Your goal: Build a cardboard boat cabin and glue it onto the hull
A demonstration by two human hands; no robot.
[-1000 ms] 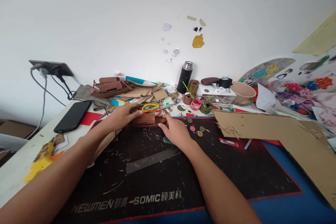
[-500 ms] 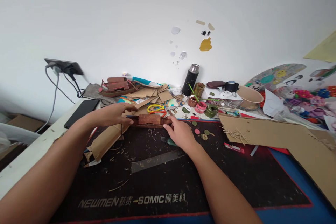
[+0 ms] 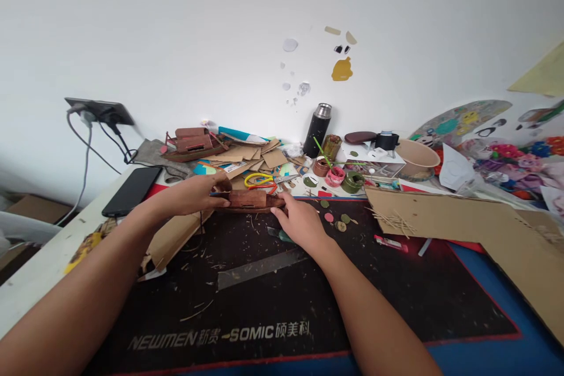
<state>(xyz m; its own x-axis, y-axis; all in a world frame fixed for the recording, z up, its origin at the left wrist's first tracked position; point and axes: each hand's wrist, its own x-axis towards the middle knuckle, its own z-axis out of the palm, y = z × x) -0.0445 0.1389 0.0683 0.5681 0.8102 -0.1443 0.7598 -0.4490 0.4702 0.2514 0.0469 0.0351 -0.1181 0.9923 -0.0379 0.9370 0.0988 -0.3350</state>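
A small brown model boat [image 3: 247, 200] with an arched cabin lies at the far edge of the black desk mat, held at both ends. My left hand [image 3: 207, 192] is closed around its left end, thumb on the near side. At the right end, my right hand [image 3: 297, 217] pinches the hull between thumb and fingers. Yellow-and-orange-handled scissors [image 3: 259, 180] lie just behind the boat. Partly under my right hand is a green-handled cutter [image 3: 285, 236]. A second model boat [image 3: 191, 144] stands farther back on the left.
Cardboard scraps [image 3: 247, 154] are heaped behind the scissors. A black flask [image 3: 318, 129] and open paint jars, one pink [image 3: 335, 176], stand at the back. Cardboard [image 3: 432, 211] with thin sticks covers the right side. A phone [image 3: 132, 191] lies left; a clear strip [image 3: 259, 270] crosses the mat.
My left hand's fingers have closed in on the boat's left end. My right hand keeps its hold, and the whole view has shifted slightly.
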